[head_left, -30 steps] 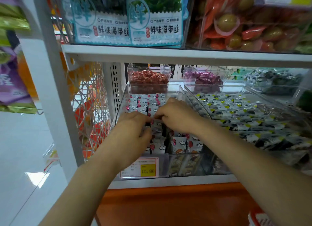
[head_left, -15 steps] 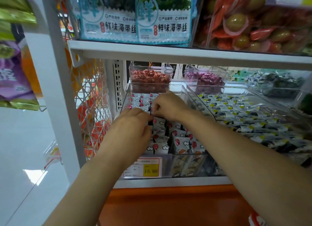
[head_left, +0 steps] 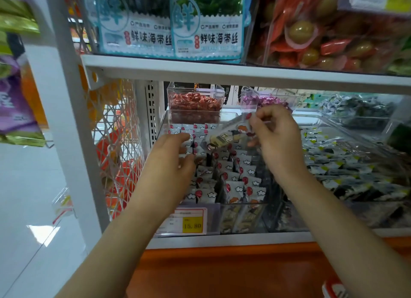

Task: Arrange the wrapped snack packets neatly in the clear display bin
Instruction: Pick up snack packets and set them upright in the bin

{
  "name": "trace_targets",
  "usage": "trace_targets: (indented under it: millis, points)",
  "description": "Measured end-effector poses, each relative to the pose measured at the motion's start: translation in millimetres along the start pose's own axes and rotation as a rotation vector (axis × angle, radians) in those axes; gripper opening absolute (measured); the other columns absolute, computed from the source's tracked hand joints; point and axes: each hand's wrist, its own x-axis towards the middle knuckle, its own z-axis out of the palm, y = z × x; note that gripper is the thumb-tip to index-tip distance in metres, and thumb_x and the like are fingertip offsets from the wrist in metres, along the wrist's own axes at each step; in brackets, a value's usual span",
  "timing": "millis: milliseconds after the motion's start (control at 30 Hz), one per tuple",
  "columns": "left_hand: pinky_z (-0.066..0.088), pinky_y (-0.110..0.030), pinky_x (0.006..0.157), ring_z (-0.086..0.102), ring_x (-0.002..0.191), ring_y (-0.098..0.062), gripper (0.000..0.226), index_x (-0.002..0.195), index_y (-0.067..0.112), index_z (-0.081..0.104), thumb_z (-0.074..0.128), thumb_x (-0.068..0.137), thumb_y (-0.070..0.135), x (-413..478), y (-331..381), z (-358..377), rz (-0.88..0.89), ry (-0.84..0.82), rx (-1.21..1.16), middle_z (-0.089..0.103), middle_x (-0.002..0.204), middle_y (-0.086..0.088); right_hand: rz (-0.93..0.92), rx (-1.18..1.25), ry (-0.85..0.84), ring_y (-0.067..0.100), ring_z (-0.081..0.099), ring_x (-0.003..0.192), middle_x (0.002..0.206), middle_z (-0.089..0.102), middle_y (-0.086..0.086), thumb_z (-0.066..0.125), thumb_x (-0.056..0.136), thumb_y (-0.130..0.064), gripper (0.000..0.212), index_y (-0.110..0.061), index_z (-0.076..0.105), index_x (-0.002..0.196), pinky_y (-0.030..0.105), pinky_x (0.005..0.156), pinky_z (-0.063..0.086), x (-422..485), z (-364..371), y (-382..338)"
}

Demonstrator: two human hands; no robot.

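Note:
A clear display bin [head_left: 243,217] on the lower shelf holds rows of white snack packets [head_left: 233,187] printed with red balloons and clouds. My right hand [head_left: 274,137] pinches one such packet [head_left: 229,134] by its top edge and holds it tilted above the rows. My left hand [head_left: 171,162] reaches into the left side of the bin, its fingers curved against the standing packets there. Whether it grips any of them is hidden.
A yellow price tag [head_left: 192,224] sits on the bin's front. Small clear boxes of red sweets [head_left: 195,103] and purple sweets [head_left: 264,101] stand behind. A bin of dark and white packets [head_left: 347,164] lies to the right. The upper shelf [head_left: 222,72] hangs close overhead.
My right hand has risen out of the rows with one packet pinched in it. My left hand has slid further back along the left side of the bin.

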Motion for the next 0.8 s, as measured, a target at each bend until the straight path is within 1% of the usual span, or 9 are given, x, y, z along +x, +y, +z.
trace_targets:
  millis: [167,233,367,467,500,600,633,733,800]
  points:
    - [0.044,-0.006,0.061,0.061,0.088,-0.002,0.037,0.131,0.021,0.05,0.048,0.095,0.027,-3,5,5,-0.145,-0.087,-0.169,0.06,0.112,0.01,0.155,0.134,0.025,0.01,0.061,0.051,0.079,0.06,0.001,0.052,0.094,-0.008,0.013,-0.014,0.054,0.082,0.021,0.052,0.054,-28,-17,2]
    - [0.05,-0.008,0.061,0.065,0.074,-0.003,0.031,0.124,0.02,0.056,0.049,0.094,0.028,-4,9,6,-0.209,-0.124,-0.28,0.063,0.096,0.013,0.231,0.232,0.01,0.011,0.062,0.054,0.077,0.06,0.003,0.052,0.094,-0.007,0.011,-0.01,0.056,0.083,0.026,0.054,0.057,-35,-18,4]
    - [0.057,-0.037,0.073,0.068,0.066,-0.01,0.02,0.099,0.021,0.068,0.05,0.094,0.026,-5,13,4,-0.351,-0.137,-0.502,0.07,0.089,-0.006,0.352,0.446,0.008,0.013,0.065,0.058,0.075,0.064,0.005,0.052,0.092,-0.006,0.011,-0.005,0.058,0.083,0.023,0.054,0.055,-40,-19,6]
    - [0.053,-0.053,0.079,0.069,0.068,-0.017,0.021,0.091,0.025,0.07,0.049,0.094,0.03,-4,14,4,-0.418,-0.077,-0.564,0.073,0.087,-0.004,0.412,0.576,0.002,0.016,0.067,0.062,0.078,0.068,0.01,0.056,0.088,-0.011,0.01,-0.003,0.062,0.085,0.022,0.056,0.055,-39,-21,7]
    - [0.055,-0.051,0.077,0.069,0.068,-0.016,0.022,0.09,0.026,0.07,0.049,0.094,0.033,-4,14,5,-0.401,-0.065,-0.565,0.073,0.086,-0.002,0.428,0.609,0.002,0.016,0.067,0.062,0.077,0.069,0.009,0.057,0.086,-0.012,0.011,-0.003,0.063,0.085,0.022,0.056,0.055,-39,-22,7]
    - [0.058,-0.028,0.064,0.069,0.075,-0.01,0.022,0.085,0.028,0.07,0.055,0.084,0.042,-7,16,6,-0.302,-0.087,-0.571,0.072,0.088,0.005,0.463,0.678,0.01,0.015,0.067,0.062,0.073,0.07,0.007,0.057,0.086,-0.011,0.012,-0.002,0.063,0.085,0.021,0.056,0.055,-39,-23,8]
    - [0.058,-0.026,0.065,0.069,0.077,-0.008,0.021,0.086,0.028,0.07,0.056,0.082,0.042,-7,15,7,-0.293,-0.096,-0.573,0.071,0.089,0.007,0.47,0.696,0.013,0.015,0.067,0.061,0.07,0.07,0.007,0.056,0.087,-0.01,0.011,-0.002,0.063,0.084,0.021,0.055,0.055,-39,-23,9]
    - [0.056,-0.039,0.079,0.07,0.081,-0.012,0.021,0.08,0.024,0.071,0.054,0.09,0.033,-6,10,8,-0.369,-0.104,-0.66,0.072,0.097,0.006,0.476,0.733,-0.003,0.014,0.067,0.06,0.068,0.069,0.006,0.056,0.086,-0.01,0.01,-0.002,0.062,0.084,0.021,0.055,0.055,-38,-24,9]
    - [0.056,-0.034,0.078,0.071,0.081,-0.017,0.033,0.064,0.019,0.07,0.054,0.091,0.029,-5,10,7,-0.422,-0.077,-0.774,0.072,0.099,-0.003,0.476,0.78,-0.047,0.015,0.068,0.063,0.073,0.069,0.008,0.059,0.077,-0.012,0.017,0.0,0.062,0.089,0.021,0.057,0.055,-38,-25,7]
